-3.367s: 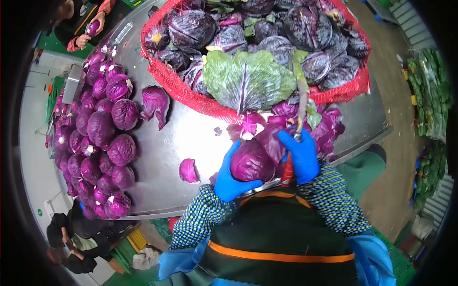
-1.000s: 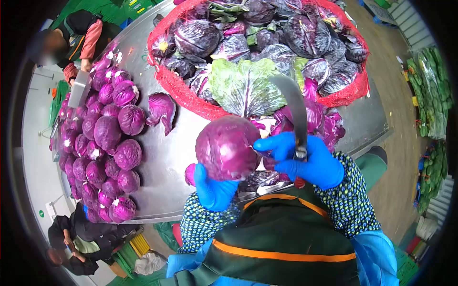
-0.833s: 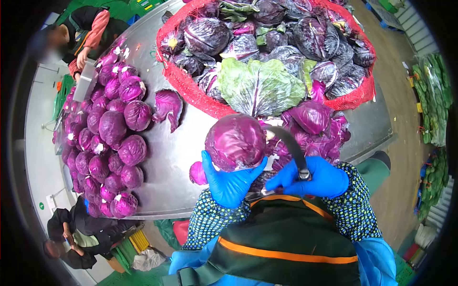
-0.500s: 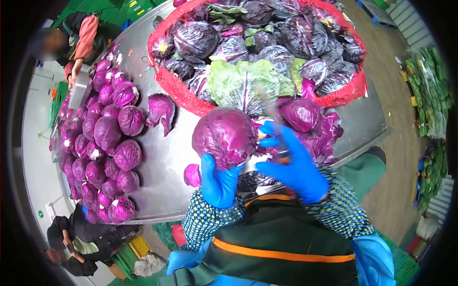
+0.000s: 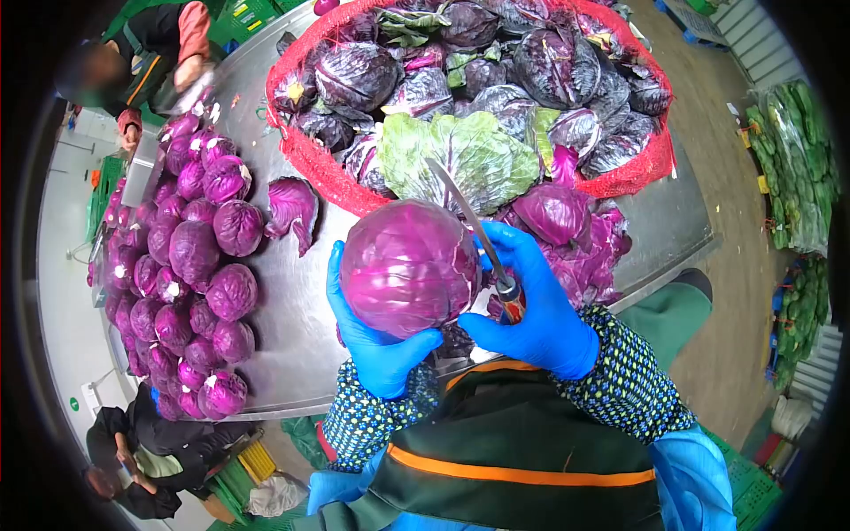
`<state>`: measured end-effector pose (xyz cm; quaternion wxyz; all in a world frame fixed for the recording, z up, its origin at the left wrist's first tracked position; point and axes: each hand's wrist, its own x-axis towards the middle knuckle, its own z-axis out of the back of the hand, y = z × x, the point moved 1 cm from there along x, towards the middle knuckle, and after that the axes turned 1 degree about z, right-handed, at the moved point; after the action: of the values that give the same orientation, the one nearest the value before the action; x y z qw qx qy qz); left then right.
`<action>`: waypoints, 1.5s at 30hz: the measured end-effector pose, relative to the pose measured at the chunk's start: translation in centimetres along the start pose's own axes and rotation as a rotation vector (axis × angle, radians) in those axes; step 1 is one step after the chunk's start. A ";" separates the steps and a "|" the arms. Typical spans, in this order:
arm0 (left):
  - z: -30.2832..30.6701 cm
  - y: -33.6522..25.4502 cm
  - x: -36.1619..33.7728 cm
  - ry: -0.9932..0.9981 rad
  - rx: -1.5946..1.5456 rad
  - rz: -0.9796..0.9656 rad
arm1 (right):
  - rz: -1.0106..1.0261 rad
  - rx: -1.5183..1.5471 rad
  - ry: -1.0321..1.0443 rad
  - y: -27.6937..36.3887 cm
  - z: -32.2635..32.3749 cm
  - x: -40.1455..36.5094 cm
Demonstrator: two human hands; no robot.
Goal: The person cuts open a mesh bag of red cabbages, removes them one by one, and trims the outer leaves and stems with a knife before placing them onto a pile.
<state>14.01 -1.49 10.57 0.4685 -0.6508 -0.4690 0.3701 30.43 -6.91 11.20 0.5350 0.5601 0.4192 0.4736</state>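
A large, smooth purple cabbage [image 5: 409, 268] rests in my left hand [image 5: 376, 341], gloved in blue, with the fingers and thumb around its left side and underside. My right hand [image 5: 540, 310], also gloved, grips a knife [image 5: 471, 214] by its red and black handle. The curved blade points up and to the left, over a big green outer leaf [image 5: 460, 155]. The right fingertips are at the cabbage's right edge. Loose purple leaves [image 5: 589, 252] lie to the right, around another trimmed cabbage [image 5: 553, 212].
A red net bag [image 5: 332, 181] of dark cabbages fills the table's far side. Trimmed cabbages [image 5: 195, 252] are heaped on the left, beside a torn leaf [image 5: 292, 212]. One person [image 5: 146, 53] works at the upper left; another [image 5: 133, 451] is at the lower left.
The held cabbage has turned and sits slightly nearer the camera. My left hand has spread further around it. The knife has come into sharp view, and the co-worker's arm has moved.
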 end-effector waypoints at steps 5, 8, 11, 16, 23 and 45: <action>-0.1 0.1 0.0 0.027 0.191 -0.139 | 0.029 -0.116 0.044 0.3 -0.2 0.6; -0.1 0.1 -0.1 0.019 0.186 -0.146 | -0.024 0.053 0.056 0.0 -0.2 0.5; -0.4 0.1 -0.4 -0.022 0.108 -0.021 | 0.009 -0.099 0.070 0.2 0.0 0.4; 0.1 0.9 -0.8 -0.013 0.044 -0.028 | -0.159 0.057 -0.121 -0.8 0.2 -0.1; 0.0 1.7 -1.0 -0.075 -0.136 0.075 | -0.004 -0.133 -0.018 1.8 0.8 0.6; -2.0 0.1 -0.7 0.034 -1.171 0.709 | -0.130 0.254 -0.069 -1.4 3.5 -0.8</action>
<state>15.65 -2.68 11.08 -0.1027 -0.9169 -0.3431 0.1763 33.75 -8.29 9.86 0.5034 0.6109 0.4925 0.3616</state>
